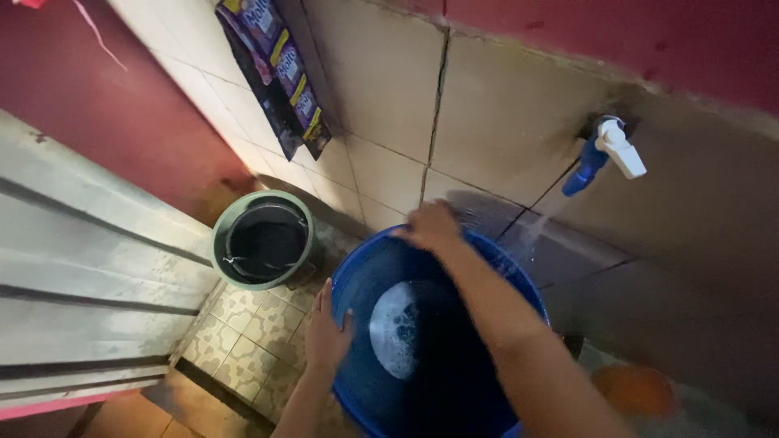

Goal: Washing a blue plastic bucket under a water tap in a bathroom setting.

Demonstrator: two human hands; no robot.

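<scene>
A large blue plastic tub stands on the floor under a blue wall tap with a white handle. Water falls from the tap along the wall toward the tub. A patch of foamy water lies in the bottom of the tub. My left hand grips the tub's near left rim. My right hand holds the far rim, the forearm reaching across the tub.
A green bucket with a dark pail inside stands to the left by the wall. Strips of purple sachets hang on the tiled wall. A corrugated metal door closes the left side. An orange object lies at lower right.
</scene>
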